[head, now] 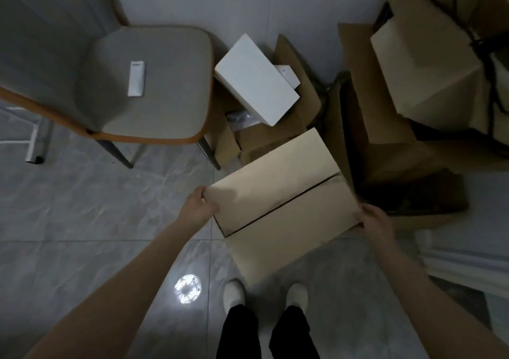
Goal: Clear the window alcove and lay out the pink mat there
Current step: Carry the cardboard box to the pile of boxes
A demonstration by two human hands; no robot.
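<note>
Now both hands hold a closed cardboard box [281, 207] above the tiled floor [91, 215]: the left hand [199, 207] grips its left corner, the right hand [376, 220] curls round its right edge. Just beyond it lie stacked cartons with a white box [256, 78] on top, and farther left stands a grey chair [148, 83] with a small white object [136, 78] on its seat.

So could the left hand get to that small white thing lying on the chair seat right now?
Probably not yet. The left hand grips one side of the cardboard box, the right hand the other. Nothing lies between it and the white object on the chair.
</note>
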